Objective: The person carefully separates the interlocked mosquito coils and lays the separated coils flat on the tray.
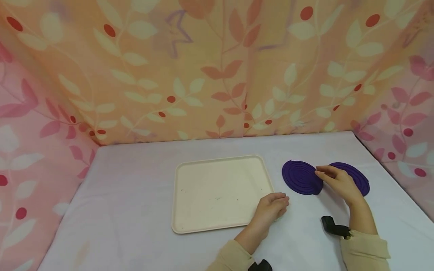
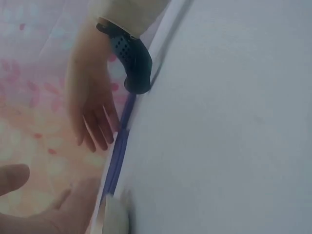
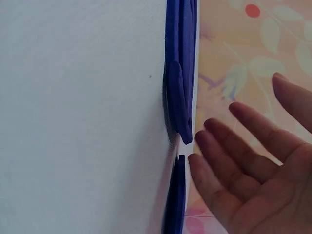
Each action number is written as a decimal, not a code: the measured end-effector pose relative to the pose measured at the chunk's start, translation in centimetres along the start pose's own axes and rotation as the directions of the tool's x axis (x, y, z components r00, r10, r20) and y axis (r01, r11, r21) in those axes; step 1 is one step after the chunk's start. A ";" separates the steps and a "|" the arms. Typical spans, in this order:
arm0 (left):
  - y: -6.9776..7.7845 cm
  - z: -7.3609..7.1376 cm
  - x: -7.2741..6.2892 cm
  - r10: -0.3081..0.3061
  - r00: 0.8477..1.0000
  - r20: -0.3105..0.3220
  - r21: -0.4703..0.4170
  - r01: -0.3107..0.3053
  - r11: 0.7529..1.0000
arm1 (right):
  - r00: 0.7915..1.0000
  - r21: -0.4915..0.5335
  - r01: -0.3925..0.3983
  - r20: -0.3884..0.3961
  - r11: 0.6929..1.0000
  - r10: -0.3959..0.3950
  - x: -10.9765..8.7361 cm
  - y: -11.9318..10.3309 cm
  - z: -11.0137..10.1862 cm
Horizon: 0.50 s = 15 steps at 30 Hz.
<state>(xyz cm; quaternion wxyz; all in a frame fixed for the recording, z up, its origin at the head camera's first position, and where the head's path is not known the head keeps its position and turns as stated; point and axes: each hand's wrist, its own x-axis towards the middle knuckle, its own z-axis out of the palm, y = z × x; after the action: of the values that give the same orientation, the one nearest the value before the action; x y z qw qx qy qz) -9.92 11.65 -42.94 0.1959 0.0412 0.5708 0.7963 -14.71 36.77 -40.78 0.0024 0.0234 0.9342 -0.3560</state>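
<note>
Two flat purple discs with spiral ridges lie on the white cloth right of the tray: the left disc (image 1: 301, 178) and the right disc (image 1: 356, 178). My right hand (image 1: 340, 184) hovers over the gap between them and hides part of the right one. In the right wrist view, the fingers (image 3: 243, 151) are spread loosely and stand apart from the disc edges (image 3: 180, 97), holding nothing. My left hand (image 1: 268, 209) is at the lower right corner of a cream tray (image 1: 217, 195), its fingers relaxed. Whether it touches the tray I cannot tell.
The tray carries only a few dark specks. A white cloth (image 1: 129, 207) covers the table. Patterned fabric (image 1: 210, 67) closes off the back and both sides. Black wrist devices (image 1: 333, 226) stick out from both sleeves.
</note>
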 end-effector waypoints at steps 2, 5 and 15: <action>-0.1 1.0 0.8 0.011 0.998 -0.059 0.031 -0.009 0.999 | 1.000 0.028 -0.019 0.018 0.999 0.019 0.1 0.1 0.2; 0.1 2.4 1.9 -0.004 0.988 -0.152 0.047 0.011 0.999 | 0.998 0.067 -0.040 0.049 0.997 0.037 0.3 0.2 0.5; -0.9 4.0 5.3 0.079 0.950 -0.301 0.151 -0.035 0.988 | 0.993 0.111 -0.058 0.107 0.992 0.046 0.5 0.3 1.3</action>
<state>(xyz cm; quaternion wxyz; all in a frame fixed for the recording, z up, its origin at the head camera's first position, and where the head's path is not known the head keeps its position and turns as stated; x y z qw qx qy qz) -13.44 17.37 -43.22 0.0785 -0.0520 0.6486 0.7553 -15.25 36.14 -41.91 0.0588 0.0293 0.9101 -0.4093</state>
